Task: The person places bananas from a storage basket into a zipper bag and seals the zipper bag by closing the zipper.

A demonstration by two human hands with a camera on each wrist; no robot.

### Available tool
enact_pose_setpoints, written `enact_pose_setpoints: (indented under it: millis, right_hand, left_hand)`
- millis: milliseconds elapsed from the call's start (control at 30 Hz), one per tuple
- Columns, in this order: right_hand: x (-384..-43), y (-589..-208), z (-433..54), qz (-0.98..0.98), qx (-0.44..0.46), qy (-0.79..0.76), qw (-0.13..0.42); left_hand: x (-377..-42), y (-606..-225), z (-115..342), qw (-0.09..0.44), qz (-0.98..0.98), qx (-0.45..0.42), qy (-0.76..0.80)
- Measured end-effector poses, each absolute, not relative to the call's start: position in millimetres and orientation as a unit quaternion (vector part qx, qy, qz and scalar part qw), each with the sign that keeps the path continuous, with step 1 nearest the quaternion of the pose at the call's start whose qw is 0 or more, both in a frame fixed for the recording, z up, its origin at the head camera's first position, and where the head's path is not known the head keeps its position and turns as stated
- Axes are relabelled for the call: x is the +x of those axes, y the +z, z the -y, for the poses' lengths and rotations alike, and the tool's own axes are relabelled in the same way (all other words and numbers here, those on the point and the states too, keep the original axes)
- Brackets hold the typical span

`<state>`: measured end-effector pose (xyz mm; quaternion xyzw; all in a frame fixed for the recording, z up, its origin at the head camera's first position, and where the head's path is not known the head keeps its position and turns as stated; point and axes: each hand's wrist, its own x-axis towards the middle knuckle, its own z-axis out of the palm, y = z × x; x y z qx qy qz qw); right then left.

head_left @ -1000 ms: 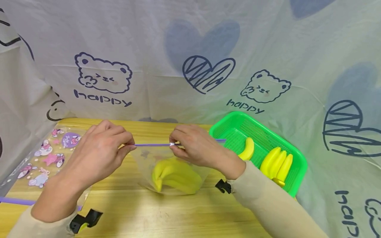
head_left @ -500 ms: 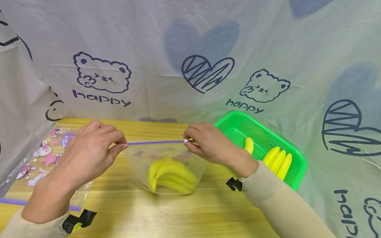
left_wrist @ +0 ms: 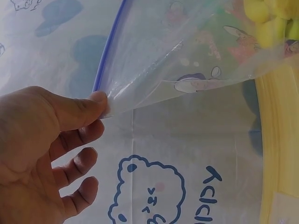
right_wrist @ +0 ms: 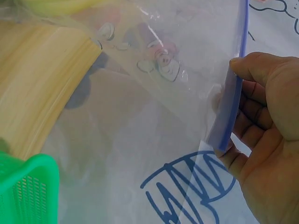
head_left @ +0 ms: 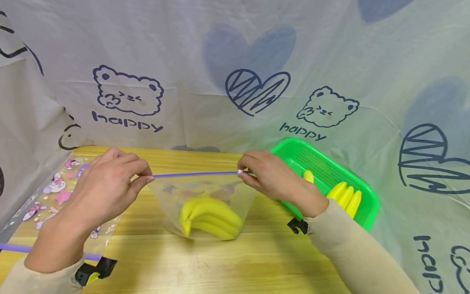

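A clear zip bag [head_left: 220, 188] with a purple zip strip [head_left: 194, 174] hangs between the two hands. Inside it lies a bunch of yellow bananas [head_left: 211, 216], low over the table. The left hand [head_left: 110, 183] pinches the strip's left end between thumb and index finger; its other fingers curl loosely in the left wrist view. On the right, the right hand [head_left: 277, 179] pinches the strip at a small white slider [head_left: 240, 171]. In the right wrist view, the strip's end [right_wrist: 224, 126] extends past the thumb, along the fingers.
A green basket [head_left: 371, 204] holding more bananas [head_left: 345, 196] stands at the right, partly behind the right forearm. At the left a second printed zip bag [head_left: 62, 198] lies flat on the wooden table [head_left: 205, 269]. A printed cloth [head_left: 198, 61] hangs behind.
My right hand has slid to the right along the strip with the white slider. The left hand has shifted slightly left, and the bag with the bananas a little left too.
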<state>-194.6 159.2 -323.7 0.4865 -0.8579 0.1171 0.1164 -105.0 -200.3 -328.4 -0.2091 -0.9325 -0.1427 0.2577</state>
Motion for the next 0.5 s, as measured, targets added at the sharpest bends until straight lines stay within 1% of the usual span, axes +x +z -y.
enact_pose_setpoints:
  millis: [233, 367, 500]
  right_hand:
    - [-196, -323, -165, 0.861, 0.483, 0.108, 0.113]
    - [-199, -324, -170, 0.858, 0.487, 0.106, 0.121]
    - [-201, -324, -176, 0.858, 0.485, 0.106, 0.130]
  left_hand:
    - [-106, -330, 204, 0.256, 0.936, -0.197, -0.141]
    - [-107, -331, 206, 0.256, 0.937, -0.195, -0.138]
    - [-106, -332, 210, 0.245, 0.941, -0.190, -0.136]
